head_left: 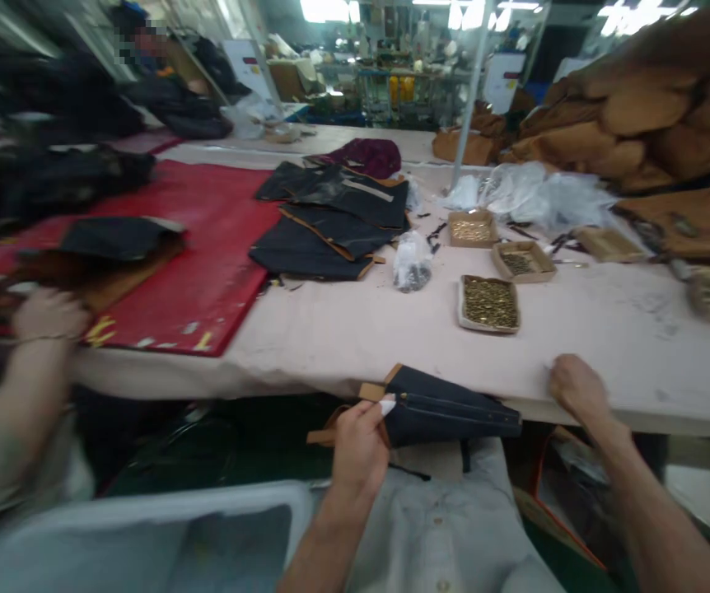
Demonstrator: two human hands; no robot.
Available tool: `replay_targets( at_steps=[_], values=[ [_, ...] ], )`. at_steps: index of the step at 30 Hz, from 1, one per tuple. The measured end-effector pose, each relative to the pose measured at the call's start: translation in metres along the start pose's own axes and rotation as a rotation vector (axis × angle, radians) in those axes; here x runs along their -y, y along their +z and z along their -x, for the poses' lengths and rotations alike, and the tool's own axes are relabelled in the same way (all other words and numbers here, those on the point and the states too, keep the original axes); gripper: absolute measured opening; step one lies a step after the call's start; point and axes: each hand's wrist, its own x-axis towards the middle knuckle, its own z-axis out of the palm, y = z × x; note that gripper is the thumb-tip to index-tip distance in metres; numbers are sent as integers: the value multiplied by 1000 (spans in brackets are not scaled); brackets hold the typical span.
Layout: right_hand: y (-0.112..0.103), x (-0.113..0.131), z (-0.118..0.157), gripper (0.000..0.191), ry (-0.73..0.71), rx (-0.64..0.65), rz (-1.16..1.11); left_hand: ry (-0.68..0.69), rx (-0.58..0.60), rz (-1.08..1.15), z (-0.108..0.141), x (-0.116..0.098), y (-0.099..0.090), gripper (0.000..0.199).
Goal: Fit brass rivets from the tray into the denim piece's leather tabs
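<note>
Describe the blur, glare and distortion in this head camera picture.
Head view: the left edge smears with motion blur, the co-worker's hand included; ceiling lights blow out white; the table edge bows from wide-angle distortion; the left hand and dark denim piece read fairly sharp.

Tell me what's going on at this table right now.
A person at a long pale worktable holds a dark denim piece with tan trim in the left hand, below the table's front edge. The right hand rests closed on that edge. Trays of small brass hardware sit just beyond, with more dark denim pieces stacked beside a red mat. Another person's hand works at far left.
</note>
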Motion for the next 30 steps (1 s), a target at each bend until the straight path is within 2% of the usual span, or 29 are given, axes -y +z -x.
replay_targets(
  at_steps=[2,3,4,6,8,9,11,13,16,19,23,30],
  values=[
    [0,12,11,12,-28,18,-38,5,-9,-10,5,4,-9,34],
    [-1,24,19,16,-51,-28,-74,2,-11,-14,6,6,-12,33],
    [-3,39,28,18,-103,-139,-177,5,-17,-14,8,8,-15,32],
    [-12,82,55,15,-332,-221,-477,4,-13,-11,11,10,-16,29],
    [-25,132,86,7,-594,-165,-713,1,3,-5,15,10,-13,28],
    [-31,157,100,8,-677,-155,-799,-2,15,-4,17,9,-12,27],
    [-39,199,119,12,-761,-174,-866,-4,39,-7,21,7,-9,26],
    [-44,225,128,15,-790,-228,-874,-2,60,-13,23,5,-8,24],
    [-45,235,127,15,-816,-265,-858,9,95,-18,26,2,-8,22],
    [-45,228,122,16,-806,-273,-884,18,110,-11,26,3,-10,21],
    [-47,216,120,15,-712,-295,-950,6,124,12,25,7,-13,21],
    [-51,226,128,18,-846,-282,-828,-17,143,-14,26,6,-11,25]
  ],
)
